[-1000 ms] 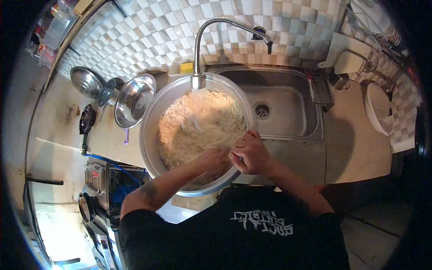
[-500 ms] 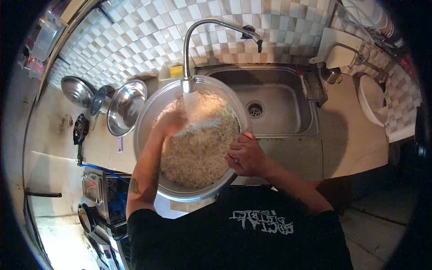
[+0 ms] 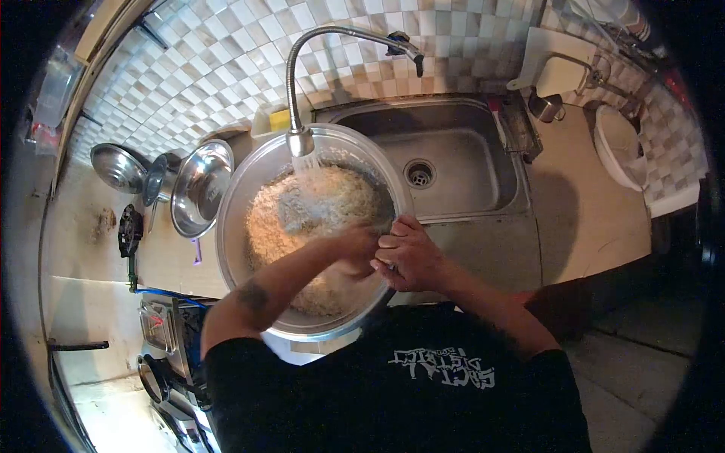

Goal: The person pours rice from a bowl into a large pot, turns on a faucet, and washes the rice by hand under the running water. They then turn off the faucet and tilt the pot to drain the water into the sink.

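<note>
Water runs from the flexible faucet [image 3: 300,142] into a large metal basin [image 3: 226,249] that holds pale, wet grains [image 3: 264,219] looking like rice. My left hand [image 3: 357,248] is inside the basin, over the grains near its right side; motion blurs its fingers, so their shape is unclear. Wrapped round the basin's right rim, my right hand [image 3: 408,254] has its fingers closed on it. The two hands are close together at that side.
Right of the basin lies a metal sink [image 3: 472,162] with a drain. Metal bowls [image 3: 202,189] stand on the left counter, near a black burner [image 3: 130,230]. A white basin [image 3: 618,147] and a metal cup [image 3: 545,106] are at the right.
My left hand has moved right and down across the basin, towards my right hand. The grains are heaped differently, with a bare patch of basin at the upper right. The view has shifted slightly.
</note>
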Tool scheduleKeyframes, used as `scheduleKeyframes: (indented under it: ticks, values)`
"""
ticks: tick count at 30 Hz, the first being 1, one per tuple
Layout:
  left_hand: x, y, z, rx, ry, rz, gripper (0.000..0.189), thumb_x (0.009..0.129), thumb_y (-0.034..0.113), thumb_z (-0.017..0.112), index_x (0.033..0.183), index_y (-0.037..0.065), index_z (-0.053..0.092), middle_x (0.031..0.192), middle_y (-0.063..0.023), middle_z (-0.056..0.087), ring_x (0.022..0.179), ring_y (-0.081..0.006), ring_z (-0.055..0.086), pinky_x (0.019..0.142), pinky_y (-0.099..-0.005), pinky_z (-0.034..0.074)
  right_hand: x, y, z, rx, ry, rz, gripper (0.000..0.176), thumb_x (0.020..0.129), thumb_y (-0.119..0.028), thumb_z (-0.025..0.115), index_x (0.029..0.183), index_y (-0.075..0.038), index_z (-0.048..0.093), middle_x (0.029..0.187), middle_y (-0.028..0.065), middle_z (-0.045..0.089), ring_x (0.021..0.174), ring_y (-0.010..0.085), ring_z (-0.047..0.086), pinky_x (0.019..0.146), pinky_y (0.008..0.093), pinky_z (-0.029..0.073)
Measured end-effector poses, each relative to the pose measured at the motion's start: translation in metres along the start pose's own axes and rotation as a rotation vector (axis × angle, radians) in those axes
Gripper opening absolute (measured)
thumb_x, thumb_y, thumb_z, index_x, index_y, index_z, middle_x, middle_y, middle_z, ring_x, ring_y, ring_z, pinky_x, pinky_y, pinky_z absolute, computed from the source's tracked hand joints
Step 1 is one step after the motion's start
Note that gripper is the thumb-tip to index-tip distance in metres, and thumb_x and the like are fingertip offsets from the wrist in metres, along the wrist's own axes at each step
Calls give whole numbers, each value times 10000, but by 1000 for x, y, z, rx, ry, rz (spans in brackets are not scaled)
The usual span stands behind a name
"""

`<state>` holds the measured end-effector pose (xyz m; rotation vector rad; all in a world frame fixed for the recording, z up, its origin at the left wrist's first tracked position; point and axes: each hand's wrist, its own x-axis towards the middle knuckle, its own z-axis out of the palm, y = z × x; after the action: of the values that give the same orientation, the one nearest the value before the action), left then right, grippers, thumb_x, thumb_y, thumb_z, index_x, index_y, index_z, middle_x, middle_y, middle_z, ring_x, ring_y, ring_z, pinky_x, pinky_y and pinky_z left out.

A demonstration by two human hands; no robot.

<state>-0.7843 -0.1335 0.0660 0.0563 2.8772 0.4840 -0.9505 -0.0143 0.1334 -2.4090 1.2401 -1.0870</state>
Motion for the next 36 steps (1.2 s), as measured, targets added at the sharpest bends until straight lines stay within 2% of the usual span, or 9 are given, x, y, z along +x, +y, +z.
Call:
scheduleKeyframes:
  ticks: [2, 4, 8, 12, 17, 22, 26, 31, 36]
  values:
    - [-39, -16, -8, 42, -79, 108, 250, 666, 300, 663, 852, 137, 696, 844, -130, 653, 882, -333, 616, 884, -495, 421, 0, -2, 0, -7, 4, 2, 174, 771, -193, 601, 637, -83, 590, 646, 40, 481, 696, 228, 460, 809, 387, 366]
    - [-42, -6, -74, 144, -673, -435, 281, 677, 335, 676, 877, 139, 695, 859, -122, 655, 851, -317, 620, 865, -465, 452, 0, -1, 0, 3, 6, -11, 163, 760, -187, 605, 637, -82, 587, 648, 42, 482, 699, 231, 462, 807, 388, 369]
    - [-77, -118, -51, -3, 156, -690, 300, 840, 278, 540, 996, 29, 601, 1076, -158, 614, 989, -304, 583, 840, -421, 456, 2, -5, 0, -26, 37, -11, 138, 738, -171, 611, 636, -82, 583, 647, 45, 481, 706, 239, 466, 802, 393, 371]
    - [-166, -215, 25, 48, 138, -926, 349, 900, 352, 453, 1052, 98, 639, 1057, -173, 639, 1016, -342, 596, 888, -410, 460, 2, -4, 4, -19, 43, 25, 140, 726, -170, 618, 623, -87, 573, 645, 53, 494, 711, 248, 491, 791, 397, 367]
    - [-188, -112, 43, -298, 111, -1108, 412, 914, 368, 452, 1138, 47, 581, 1123, -202, 599, 1052, -312, 567, 905, -387, 441, 5, -4, 3, -33, 47, 1, 154, 720, -175, 630, 606, -95, 562, 641, 54, 515, 714, 253, 520, 783, 395, 365]
    - [-180, -24, 9, -582, 388, -783, 476, 919, 384, 461, 1206, 10, 527, 1157, -241, 568, 1052, -303, 561, 900, -374, 436, 5, -5, 3, -17, 69, -9, 147, 718, -182, 637, 615, -99, 573, 639, 49, 523, 706, 249, 506, 806, 398, 358]
    - [-129, 70, -103, -627, -465, -1081, 471, 910, 387, 474, 1176, 5, 543, 1111, -262, 576, 1002, -323, 589, 855, -401, 453, 1, -5, 6, -10, 57, -1, 137, 719, -174, 637, 621, -106, 570, 642, 32, 488, 700, 240, 468, 799, 394, 339]
    - [-109, 54, 26, -308, -533, -525, 291, 855, 264, 504, 962, 38, 652, 910, -224, 648, 896, -341, 627, 771, -479, 477, 1, -8, 1, -6, 33, -41, 119, 719, -174, 640, 642, -99, 588, 648, 35, 499, 697, 238, 474, 789, 394, 348]
    - [-62, 3, 25, -359, -518, -944, 307, 831, 274, 516, 944, 31, 665, 976, -194, 655, 890, -344, 631, 789, -452, 483, 1, -5, -2, -23, -16, -28, 129, 726, -179, 640, 641, -99, 585, 650, 42, 510, 713, 235, 490, 797, 402, 362]
